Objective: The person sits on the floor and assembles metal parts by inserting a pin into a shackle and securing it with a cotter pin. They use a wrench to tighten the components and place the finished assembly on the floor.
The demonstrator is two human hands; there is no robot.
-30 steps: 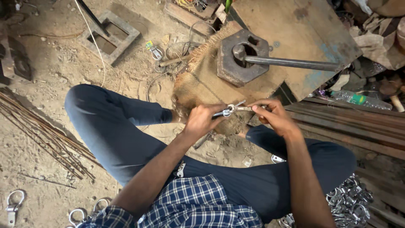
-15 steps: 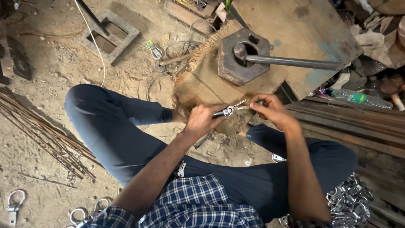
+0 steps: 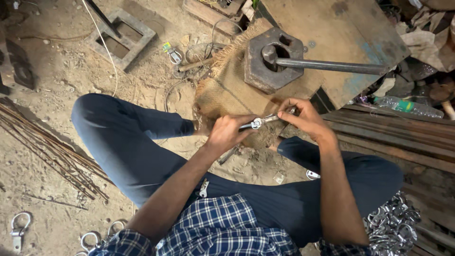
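Observation:
My left hand (image 3: 228, 133) grips the handles of a pair of pliers (image 3: 259, 123), whose jaws point right. My right hand (image 3: 299, 117) pinches a small metal piece (image 3: 286, 113) at the tip of the pliers, fingers closed on it. Both hands are held above my crossed legs in dark blue trousers (image 3: 137, 147), just in front of a burlap sack (image 3: 227, 90). Behind the sack sits a heavy hexagonal steel block (image 3: 271, 59) with a long steel bar (image 3: 332, 66) stuck in its hole, resting on a worn wooden board (image 3: 350, 28).
Thin rusty rods (image 3: 47, 147) lie on the dirt at left. Shiny metal snap hooks (image 3: 19, 227) lie bottom left and a heap of them (image 3: 393, 225) bottom right. A square metal frame (image 3: 124, 35), a plastic bottle (image 3: 407, 106) and wooden planks (image 3: 403, 142) surround me.
Both hands stay on the pliers and the small piece; they have shifted only slightly, and the pliers tilt a little differently.

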